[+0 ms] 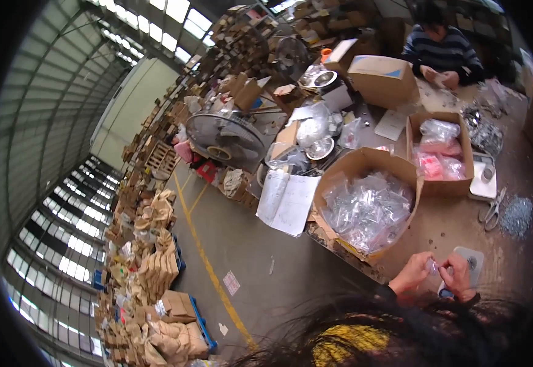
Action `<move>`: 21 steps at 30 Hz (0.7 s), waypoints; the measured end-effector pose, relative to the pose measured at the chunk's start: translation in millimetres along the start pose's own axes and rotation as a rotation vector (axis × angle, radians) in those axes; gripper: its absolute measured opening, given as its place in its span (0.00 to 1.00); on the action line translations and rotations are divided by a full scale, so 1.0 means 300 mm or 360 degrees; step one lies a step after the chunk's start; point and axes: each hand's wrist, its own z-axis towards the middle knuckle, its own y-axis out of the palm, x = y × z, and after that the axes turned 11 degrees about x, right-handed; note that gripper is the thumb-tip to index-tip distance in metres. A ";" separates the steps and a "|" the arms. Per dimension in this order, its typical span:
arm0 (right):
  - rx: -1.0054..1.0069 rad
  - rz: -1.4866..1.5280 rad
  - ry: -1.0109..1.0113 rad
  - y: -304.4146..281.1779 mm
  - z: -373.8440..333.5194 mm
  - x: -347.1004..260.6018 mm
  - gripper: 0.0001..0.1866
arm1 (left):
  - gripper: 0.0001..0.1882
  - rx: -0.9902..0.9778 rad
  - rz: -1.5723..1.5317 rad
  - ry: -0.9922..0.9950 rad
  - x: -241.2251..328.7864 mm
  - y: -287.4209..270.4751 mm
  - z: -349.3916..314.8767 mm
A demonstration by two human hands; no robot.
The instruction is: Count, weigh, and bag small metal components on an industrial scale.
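My left hand (411, 273) and my right hand (459, 275) meet low in the head view, over the brown table (462, 226). Together they pinch a small clear plastic bag (434, 266) between the fingertips. Under my right hand lies a small grey flat device (473, 260). Just left of my hands stands an open cardboard box (364, 160) filled with several clear plastic bags (370, 211).
A second open box (439, 185) holds pink and clear packets. Scissors (492, 211) and a pile of small metal parts (516, 215) lie at the right. A person in a striped sweater (442, 52) works across the table. Fans, paper sheets (288, 202) and stacked cartons crowd the left.
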 end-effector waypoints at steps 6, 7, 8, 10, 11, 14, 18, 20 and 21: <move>-0.0108 0.0110 0.0077 -0.120 0.073 -0.100 0.07 | 0.04 0.0080 0.0083 0.0099 0.188 -0.086 0.009; -0.0092 0.0171 0.0144 -0.135 0.086 -0.099 0.06 | 0.04 0.0084 0.0096 0.0065 0.223 -0.112 0.019; -0.0094 0.0163 0.0175 -0.148 0.093 -0.097 0.06 | 0.05 0.0161 0.0092 0.0109 0.244 -0.136 0.023; 0.0094 0.0027 0.0179 -0.178 0.090 -0.065 0.06 | 0.07 0.0399 0.0093 0.0091 0.296 -0.203 0.049; 0.0096 0.0015 0.0225 -0.193 0.093 -0.038 0.06 | 0.08 0.0570 0.0102 0.0023 0.336 -0.265 0.069; 0.0257 -0.0023 0.0515 -0.241 0.089 0.013 0.07 | 0.13 0.1126 0.0377 0.0339 0.413 -0.387 0.137; 0.0106 0.0401 0.0675 -0.176 0.115 -0.114 0.07 | 0.16 0.0953 -0.0170 -0.0157 0.412 -0.256 0.113; -0.0096 0.0638 0.0742 -0.123 0.136 -0.205 0.10 | 0.12 0.0670 -0.0478 -0.0399 0.325 -0.127 0.113; -0.0157 0.0676 0.0789 -0.100 0.146 -0.231 0.12 | 0.10 0.0530 -0.0746 -0.0628 0.297 -0.074 0.118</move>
